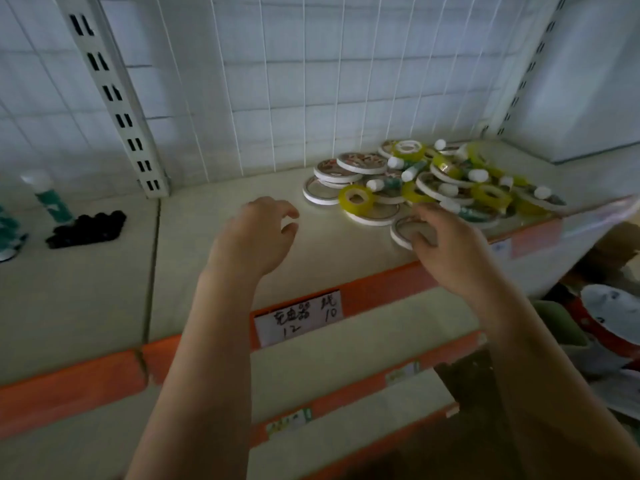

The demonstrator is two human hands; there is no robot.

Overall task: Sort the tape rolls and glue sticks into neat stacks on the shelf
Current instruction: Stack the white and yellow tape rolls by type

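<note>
The right hand (pixel 446 247), at centre right of the frame, grips a white tape roll (pixel 405 232) lying flat near the front edge of the shelf (pixel 214 271); its fingers curl over the far rim and the thumb hooks the near rim. The left hand (pixel 256 233), at the centre, hovers above bare shelf with fingers loosely curled and nothing in them.

Just beyond the right hand, toward the upper right, lies the pile (pixel 436 178), a jumble of flat white rolls, yellow rolls and glue sticks. One yellow roll (pixel 356 198) leans at the pile's near left edge, between the two hands and farther back. A few white rolls with printed faces are heaped at the pile's left end, the topmost (pixel 362 162) tilted. Glue sticks with white caps lie scattered across the top; one (pixel 384 183) lies just right of the yellow roll. Blur keeps me from counting them.

At the left edge of the frame, on the adjoining shelf section, a tube (pixel 48 197) with a white cap and green label stands upright beside a cluster of small black things (pixel 86 229). A slotted upright (pixel 110 95) runs down from the upper left. A handwritten label (pixel 299 318) sits on the orange shelf strip (pixel 381 289) below the left wrist.
</note>
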